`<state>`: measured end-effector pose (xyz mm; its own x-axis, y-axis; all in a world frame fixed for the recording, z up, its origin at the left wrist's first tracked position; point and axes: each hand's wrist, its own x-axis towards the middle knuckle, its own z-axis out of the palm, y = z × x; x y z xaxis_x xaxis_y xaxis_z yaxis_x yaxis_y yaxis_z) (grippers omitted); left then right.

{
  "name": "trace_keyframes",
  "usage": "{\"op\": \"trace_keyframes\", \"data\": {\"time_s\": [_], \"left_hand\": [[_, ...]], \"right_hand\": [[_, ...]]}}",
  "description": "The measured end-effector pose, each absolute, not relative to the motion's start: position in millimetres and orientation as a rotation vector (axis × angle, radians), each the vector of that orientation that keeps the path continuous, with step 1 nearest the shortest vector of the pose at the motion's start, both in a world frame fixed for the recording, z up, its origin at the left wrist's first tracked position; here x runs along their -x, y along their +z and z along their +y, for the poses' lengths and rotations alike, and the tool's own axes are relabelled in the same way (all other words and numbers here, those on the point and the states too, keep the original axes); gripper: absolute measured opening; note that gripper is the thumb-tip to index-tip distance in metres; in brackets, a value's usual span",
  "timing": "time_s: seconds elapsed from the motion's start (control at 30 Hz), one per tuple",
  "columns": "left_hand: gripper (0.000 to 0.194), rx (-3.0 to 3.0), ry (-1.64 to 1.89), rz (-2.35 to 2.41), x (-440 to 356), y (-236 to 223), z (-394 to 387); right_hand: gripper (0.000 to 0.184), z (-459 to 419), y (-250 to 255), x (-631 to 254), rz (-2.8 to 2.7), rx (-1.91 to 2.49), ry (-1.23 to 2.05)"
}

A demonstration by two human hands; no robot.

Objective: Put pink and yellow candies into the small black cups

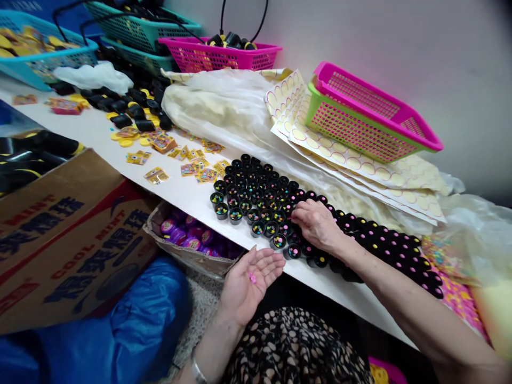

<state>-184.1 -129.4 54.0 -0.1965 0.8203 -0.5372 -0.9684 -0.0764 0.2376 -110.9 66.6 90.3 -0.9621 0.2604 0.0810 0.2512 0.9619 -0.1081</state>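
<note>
My left hand (253, 282) is held palm up at the table's front edge, fingers stretched out and slightly curled. A few small pink pieces (252, 277) lie loose on its palm. My right hand (316, 221) reaches over a block of small round black cups, with thumb and fingers pinched together; whatever is between the fingertips is hidden. Black cups (235, 214) on the left hold multicoloured bits. Under and right of my right hand, the black cups (386, 245) each show a single pink or yellow piece on top.
Small printed packets (156, 176) and black containers (136, 110) lie to the left. A pink basket (376, 101) sits in a green one on sticker sheets (344, 152). A carton of purple items (192, 234) stands below the edge, beside a large cardboard box (80, 240). Pink and yellow pieces (460, 293) lie at right.
</note>
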Motion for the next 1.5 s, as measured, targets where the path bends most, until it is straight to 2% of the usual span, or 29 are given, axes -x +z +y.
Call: {"op": "trace_keyframes", "data": {"time_s": [0.4,0.77,1.03,1.27,1.43,1.5], "left_hand": [[0.031,0.291,1.663,0.62,182.5,52.6,-126.2],[0.031,0.283,1.696,0.618,181.7,55.6,-131.4],[0.052,0.202,1.747,0.297,173.7,67.6,-128.2],[0.058,0.229,1.763,0.257,172.2,72.8,-133.1],[0.06,0.199,1.772,0.311,172.7,74.8,-134.2],[0.059,0.196,1.769,0.307,172.6,74.1,-135.3]], "right_hand": [[0.021,65.6,89.1,116.0,-3.082,0.398,0.084],[0.014,74.4,94.2,105.2,-2.887,0.408,0.394],[0.02,-0.9,112.4,85.7,-2.859,-0.07,0.694],[0.018,-31.4,100.4,87.7,-2.95,-0.161,0.535],[0.025,-35.6,100.7,91.6,-2.967,-0.201,0.491],[0.02,-37.8,99.6,92.9,-2.987,-0.212,0.456]]}}
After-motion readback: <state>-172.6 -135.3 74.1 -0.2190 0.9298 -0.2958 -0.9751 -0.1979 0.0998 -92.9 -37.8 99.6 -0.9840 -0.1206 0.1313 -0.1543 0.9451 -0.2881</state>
